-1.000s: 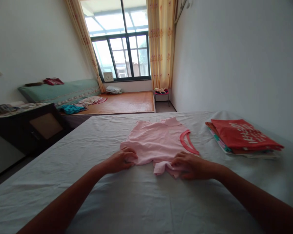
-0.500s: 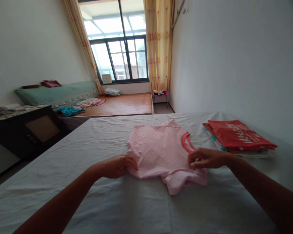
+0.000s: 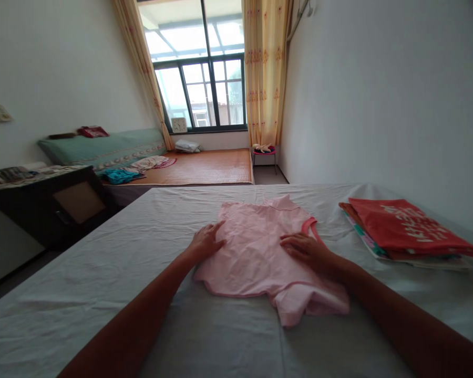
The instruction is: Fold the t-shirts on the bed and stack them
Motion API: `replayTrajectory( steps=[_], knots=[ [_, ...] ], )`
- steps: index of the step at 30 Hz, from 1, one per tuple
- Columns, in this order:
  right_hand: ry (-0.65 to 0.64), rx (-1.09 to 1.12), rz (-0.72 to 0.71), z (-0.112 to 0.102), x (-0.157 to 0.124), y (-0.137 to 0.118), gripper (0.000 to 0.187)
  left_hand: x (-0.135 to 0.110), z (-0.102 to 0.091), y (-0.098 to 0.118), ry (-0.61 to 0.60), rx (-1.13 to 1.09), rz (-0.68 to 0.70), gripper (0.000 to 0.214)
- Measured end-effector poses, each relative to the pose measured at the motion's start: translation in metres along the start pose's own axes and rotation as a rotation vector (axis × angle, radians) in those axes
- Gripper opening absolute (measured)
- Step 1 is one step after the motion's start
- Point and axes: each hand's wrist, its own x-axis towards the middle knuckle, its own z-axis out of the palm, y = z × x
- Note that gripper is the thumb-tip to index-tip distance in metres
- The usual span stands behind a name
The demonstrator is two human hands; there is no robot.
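A pink T-shirt (image 3: 252,257) with a red neckband lies spread on a pale sheet, its neck toward the right and one sleeve bunched at the near side. My left hand (image 3: 208,241) rests at the shirt's left edge, fingers apart and touching the cloth. Close to the neckband, my right hand (image 3: 305,249) lies flat on the shirt with its fingers stretched out. Part of the neckband is hidden under that hand and wrist.
Folded clothes with a red printed one (image 3: 405,226) on top are stacked at the right. The sheet-covered surface (image 3: 114,273) ends near a dark cabinet (image 3: 71,199). Beyond stand a mat-covered bed (image 3: 216,165), a small stool (image 3: 265,152) and a window.
Both hands have let go of the shirt's near part and moved away from me, now lying on the cloth with fingers extended. The view has shifted slightly.
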Motion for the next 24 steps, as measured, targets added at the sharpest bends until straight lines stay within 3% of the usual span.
replayTrajectory(
  steps=[3,5,9,11,14,16,18,21,24],
  knots=[
    [0.014,-0.008,0.001,0.003,-0.003,0.004,0.037,-0.003,0.008,0.009,0.133,-0.205,0.08,0.06],
    [0.019,-0.013,0.004,0.003,-0.003,0.004,0.036,-0.001,0.007,0.014,0.176,-0.365,0.037,0.062],
    [0.022,-0.027,-0.003,0.002,-0.005,0.004,0.035,-0.002,-0.01,-0.003,0.007,-0.599,-0.128,0.06],
    [0.021,-0.027,-0.012,0.0,-0.006,0.005,0.035,-0.005,-0.023,-0.022,-0.054,-0.486,-0.144,0.056],
    [0.083,-0.037,0.023,-0.003,-0.005,0.002,0.032,-0.009,-0.036,-0.037,0.108,-0.109,-0.155,0.048],
    [0.162,-0.067,0.054,-0.001,0.001,-0.007,0.035,-0.009,-0.035,-0.026,0.27,0.032,-0.112,0.042],
    [0.168,-0.099,0.015,0.004,0.012,-0.02,0.038,-0.005,-0.025,0.002,0.319,0.054,0.054,0.037],
    [0.012,-0.148,-0.086,0.018,0.028,-0.034,0.044,0.004,0.003,0.051,0.05,0.083,0.457,0.039],
    [-0.094,-0.229,-0.016,0.023,0.032,-0.02,0.057,0.015,0.027,0.068,-0.173,0.121,0.573,0.056]
  ],
)
